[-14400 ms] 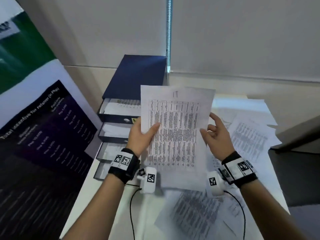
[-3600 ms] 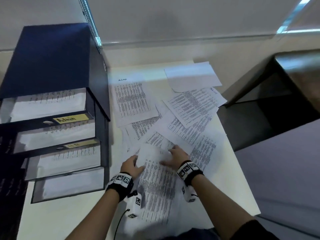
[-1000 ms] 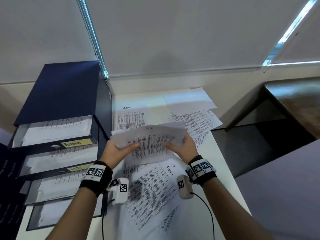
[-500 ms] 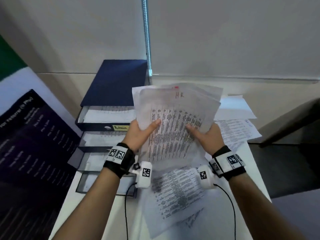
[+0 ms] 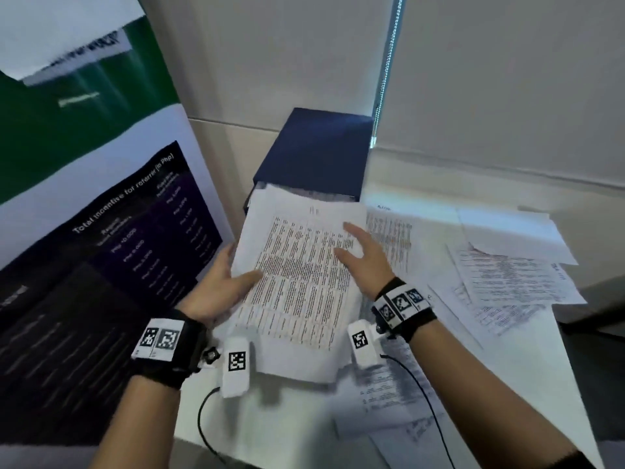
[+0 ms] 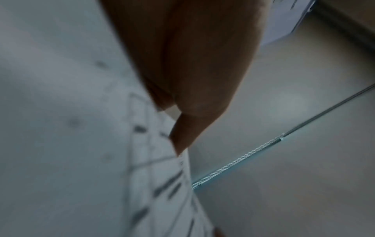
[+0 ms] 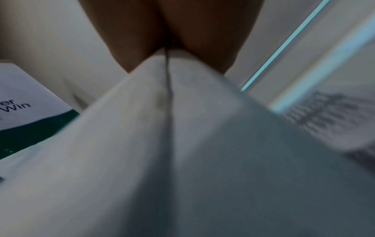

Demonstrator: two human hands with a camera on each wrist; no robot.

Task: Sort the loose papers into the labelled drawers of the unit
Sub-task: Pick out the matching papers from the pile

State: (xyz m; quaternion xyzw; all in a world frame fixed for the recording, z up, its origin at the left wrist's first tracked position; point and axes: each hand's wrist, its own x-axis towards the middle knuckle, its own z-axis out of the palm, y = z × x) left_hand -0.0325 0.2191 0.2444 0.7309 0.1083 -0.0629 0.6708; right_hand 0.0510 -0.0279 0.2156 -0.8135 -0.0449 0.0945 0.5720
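— Where's the sheaf?
— Frame centre, long axis toward the unit above. Left hand pinches its left edge; right hand flat, fingers straight.
— Room?
— Poster crowds left; papers right.

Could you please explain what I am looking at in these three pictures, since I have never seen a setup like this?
No machine here: a person sorts papers bare-handed, wearing cameras. The big picture comes from a head camera looking down; the two blurry ones from cameras strapped to each wrist, looking along the fingers. The left hand grips a sheaf of printed sheets by its left edge, thumb on top; the right hand lies on it with fingers spread. Behind stands the dark blue drawer unit. More loose papers lie on the white table. A poster stands at the left.
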